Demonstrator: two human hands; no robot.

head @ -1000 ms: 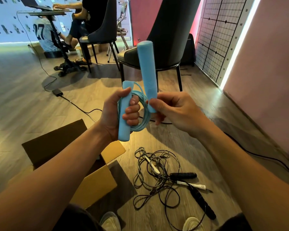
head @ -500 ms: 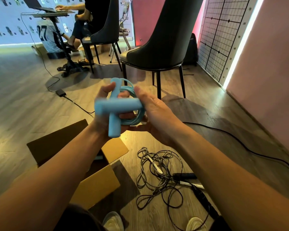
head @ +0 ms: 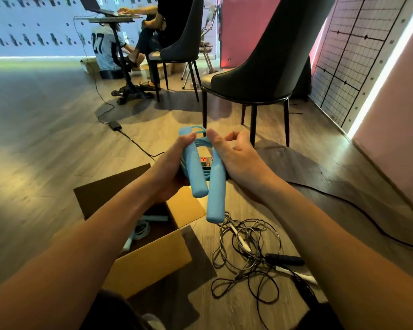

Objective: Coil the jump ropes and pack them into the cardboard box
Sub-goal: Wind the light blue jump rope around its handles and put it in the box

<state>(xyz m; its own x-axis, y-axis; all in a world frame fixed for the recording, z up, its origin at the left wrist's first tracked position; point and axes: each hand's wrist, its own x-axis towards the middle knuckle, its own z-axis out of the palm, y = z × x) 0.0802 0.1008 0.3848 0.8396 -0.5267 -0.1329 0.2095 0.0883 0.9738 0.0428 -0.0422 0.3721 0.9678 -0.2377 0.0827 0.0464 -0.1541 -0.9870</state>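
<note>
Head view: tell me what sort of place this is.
Likely an indoor studio or workroom: wood-plank floor, wire grid panel by the pink wall, and someone at a laptop stand behind.

Forearms outstretched, left hand (head: 170, 169) gripping jump rope (head: 196, 173), right hand (head: 239, 160) relaxed

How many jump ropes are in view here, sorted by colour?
Blue jump rope, between the left hand and right hand: 1
Pale blue rope, inside the cardboard box: 1 visible
Black-handled rope, tangled on the floor: 1
White-handled rope, in the same tangle: 1
Total: 4, as far as the tangle lets me tell
</note>
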